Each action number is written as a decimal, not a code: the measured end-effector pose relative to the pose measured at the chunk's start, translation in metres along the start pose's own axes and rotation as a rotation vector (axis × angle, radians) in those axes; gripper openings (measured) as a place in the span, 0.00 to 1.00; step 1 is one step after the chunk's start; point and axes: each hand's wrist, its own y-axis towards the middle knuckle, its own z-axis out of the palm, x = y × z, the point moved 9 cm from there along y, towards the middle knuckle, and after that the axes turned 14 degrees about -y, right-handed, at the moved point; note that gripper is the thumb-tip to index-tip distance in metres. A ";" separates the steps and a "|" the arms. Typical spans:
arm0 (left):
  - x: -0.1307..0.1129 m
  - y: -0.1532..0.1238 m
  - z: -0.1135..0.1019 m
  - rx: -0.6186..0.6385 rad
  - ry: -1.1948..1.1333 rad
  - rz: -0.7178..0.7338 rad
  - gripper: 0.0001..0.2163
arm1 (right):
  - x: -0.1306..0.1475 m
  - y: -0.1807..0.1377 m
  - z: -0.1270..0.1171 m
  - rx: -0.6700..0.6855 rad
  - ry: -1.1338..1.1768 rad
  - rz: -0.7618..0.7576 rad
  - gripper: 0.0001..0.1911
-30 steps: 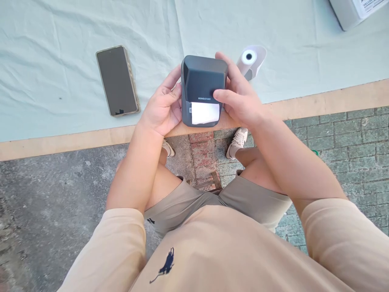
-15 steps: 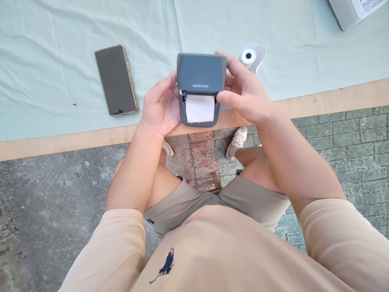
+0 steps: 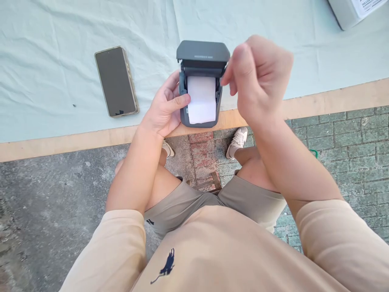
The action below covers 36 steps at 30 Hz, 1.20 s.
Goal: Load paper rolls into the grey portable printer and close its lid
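Our left hand (image 3: 165, 106) has the small dark printer (image 3: 204, 125) held by its left side, fingers going round beneath and behind, thumb laid over the rim with its tip at the left edge of the white paper (image 3: 202, 99). Printer sits at the near edge of the table, roughly central ahead of us, overlapping the pale wooden strip (image 3: 60, 143); whether its base rests there or is lifted, we can't tell. Its lid (image 3: 203, 50) is up, hinged away from us; lettering on it is too blurred to read. Bay contents: white paper, filling most of the width between the dark side walls and running down toward the front rim. We can't see how much more paper lies under the lid. Our right hand (image 3: 259, 75) is curled, fingers bunched narrow at the lid's right side; fingertips are blurred, so we can't tell if they're gripping or just beside it. Left of the printer, well apart, we have a phone (image 3: 116, 81) in a clear case, face up, screen dark, on the pale green cloth (image 3: 146, 24). Far right corner: white container (image 3: 349, 14), cut off by the frame, printed label (image 3: 372, 4) on it; we can't see inside.
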 end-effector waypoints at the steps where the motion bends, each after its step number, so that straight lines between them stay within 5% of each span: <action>1: 0.000 0.000 0.000 -0.004 -0.008 0.003 0.31 | 0.004 -0.001 0.001 0.050 0.000 -0.020 0.23; 3: -0.001 0.000 -0.001 -0.012 -0.022 0.013 0.31 | 0.008 -0.003 0.001 0.104 0.029 -0.035 0.11; 10: 0.004 0.000 0.001 0.007 -0.033 -0.011 0.34 | 0.023 -0.001 -0.001 0.062 -0.150 -0.192 0.10; 16: 0.003 -0.001 0.001 -0.008 -0.021 -0.016 0.31 | 0.018 0.000 -0.012 -0.075 -0.086 -0.175 0.07; 20: 0.003 -0.001 0.002 0.009 -0.029 -0.005 0.31 | 0.021 0.004 -0.001 0.040 -0.263 -0.262 0.07; 26: -0.001 -0.003 0.009 0.049 -0.048 0.025 0.24 | 0.000 0.014 0.024 0.331 -0.452 -0.051 0.06; 36: -0.004 -0.005 0.018 0.090 -0.085 0.041 0.14 | -0.001 0.014 0.042 0.481 -0.817 -0.119 0.07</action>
